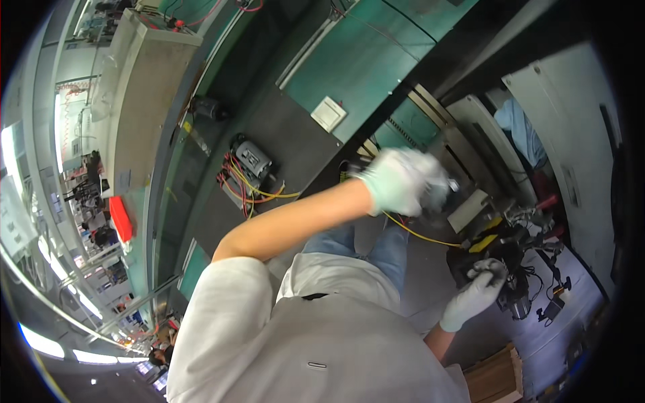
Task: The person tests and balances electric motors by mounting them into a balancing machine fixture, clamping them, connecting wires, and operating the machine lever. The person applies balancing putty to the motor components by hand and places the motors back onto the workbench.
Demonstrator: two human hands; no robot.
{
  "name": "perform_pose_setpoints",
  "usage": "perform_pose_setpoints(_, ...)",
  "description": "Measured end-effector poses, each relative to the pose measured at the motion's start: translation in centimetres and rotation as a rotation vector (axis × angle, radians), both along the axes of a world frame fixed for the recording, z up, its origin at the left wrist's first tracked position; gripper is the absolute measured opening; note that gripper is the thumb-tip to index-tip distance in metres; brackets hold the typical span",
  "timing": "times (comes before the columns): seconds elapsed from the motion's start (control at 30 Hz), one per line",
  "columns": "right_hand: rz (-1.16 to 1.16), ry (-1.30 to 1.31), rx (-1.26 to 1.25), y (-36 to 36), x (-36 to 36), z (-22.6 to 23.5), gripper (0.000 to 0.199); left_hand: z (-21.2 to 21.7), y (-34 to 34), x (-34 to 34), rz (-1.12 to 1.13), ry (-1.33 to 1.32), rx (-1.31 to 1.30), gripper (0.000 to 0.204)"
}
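My left arm reaches across to the right, and my left hand (403,180), in a pale glove, is smeared by motion. Its fingers seem closed round a blurred, shiny grey object (439,193), whose kind I cannot make out. Lower right, my gloved right hand (476,294) has its fingers loosely bent and partly apart, with nothing seen in them. It is beside a black device (516,272) with cables; whether they touch is unclear. On the dark bench to the left lies a grey electric motor (251,158) with red and yellow wires (243,187).
A second dark motor (209,107) lies farther back. A white square switch box (328,114) sits on the green mat (366,50). A yellow cable (430,238) runs toward the black device. A cardboard box (496,376) stands lower right, and blue cloth (521,131) hangs at the right.
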State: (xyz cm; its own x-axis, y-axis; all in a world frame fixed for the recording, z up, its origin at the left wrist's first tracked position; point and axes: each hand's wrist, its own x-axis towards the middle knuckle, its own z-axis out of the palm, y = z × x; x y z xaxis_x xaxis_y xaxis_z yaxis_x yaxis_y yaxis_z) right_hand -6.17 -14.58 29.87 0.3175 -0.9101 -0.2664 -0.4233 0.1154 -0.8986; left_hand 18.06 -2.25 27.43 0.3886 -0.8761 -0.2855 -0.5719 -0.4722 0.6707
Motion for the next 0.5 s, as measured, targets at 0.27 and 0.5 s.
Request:
perform_pose_setpoints(0.27, 0.235, 0.13, 0.291, 12.5, 8.3, -7.2, 0.012, -14.3, 24.6, 33.3, 0.624, -0.433, 0.533, 0.079)
perform_pose_setpoints(0.5, 0.559, 0.114, 0.757, 29.2, 18.2, -17.4, 0.018, -25.8, 40.7, 43.9, 0.696, -0.669, 0.44, 0.084)
